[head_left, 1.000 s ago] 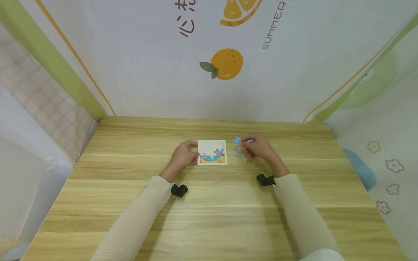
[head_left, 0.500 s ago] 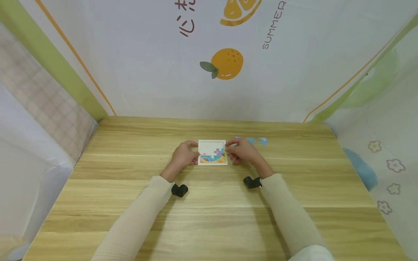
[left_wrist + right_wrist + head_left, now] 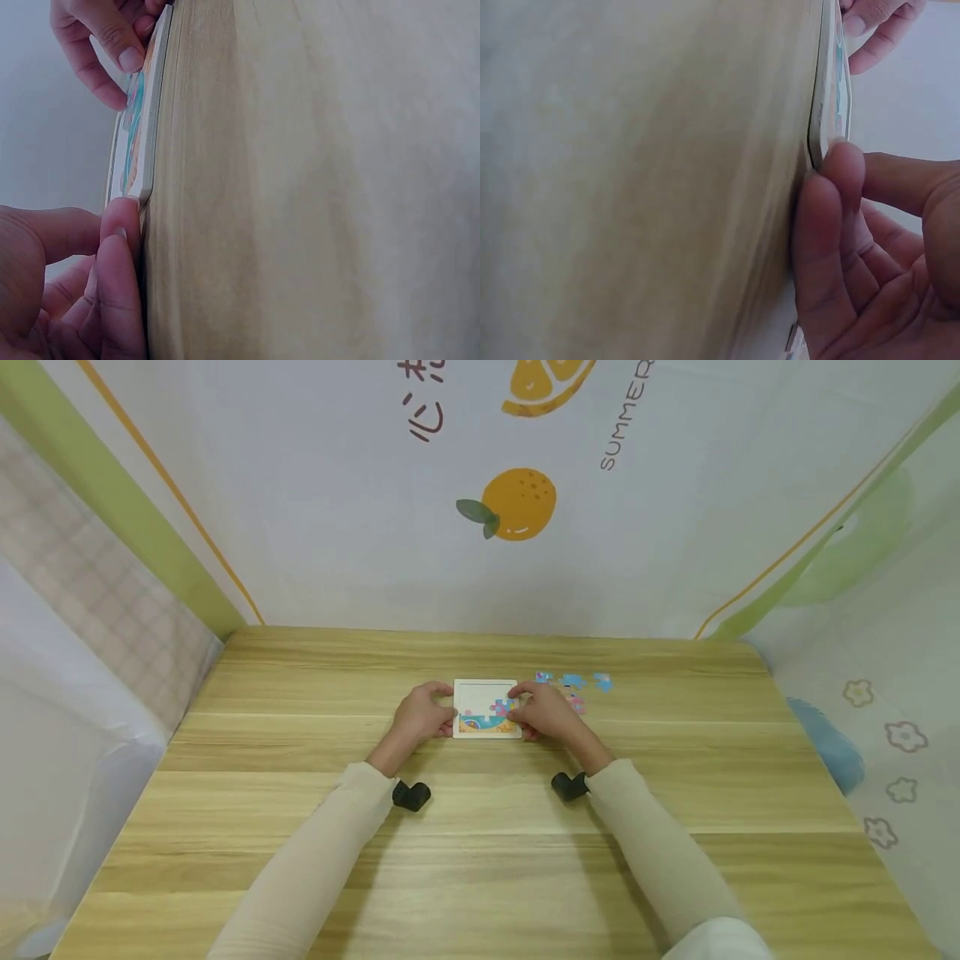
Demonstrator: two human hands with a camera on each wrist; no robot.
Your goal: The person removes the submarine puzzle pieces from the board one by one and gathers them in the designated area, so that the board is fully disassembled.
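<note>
Left hand (image 3: pixel 420 713) at puzzle frame (image 3: pixel 480 695); right hand (image 3: pixel 549 710) opposite

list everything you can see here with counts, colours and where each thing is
puzzle tray: one, white-rimmed, on the table between the hands
fitted pieces: count unclear, multicoloured, along the tray's near side and right
loose pieces: at least four, blue and pink, right of the tray
table: one, wood-toned, under everything
back cloth: one, white with orange fruit prints, behind the table
side cloths: one each side, mostly pale, patterned
wrist cameras: two, black, one per wrist
sleeves: two, cream, on both arms
left hand: one, bare, gripping the tray's left edge
right hand: one, bare, fingertips at the tray's right side
</note>
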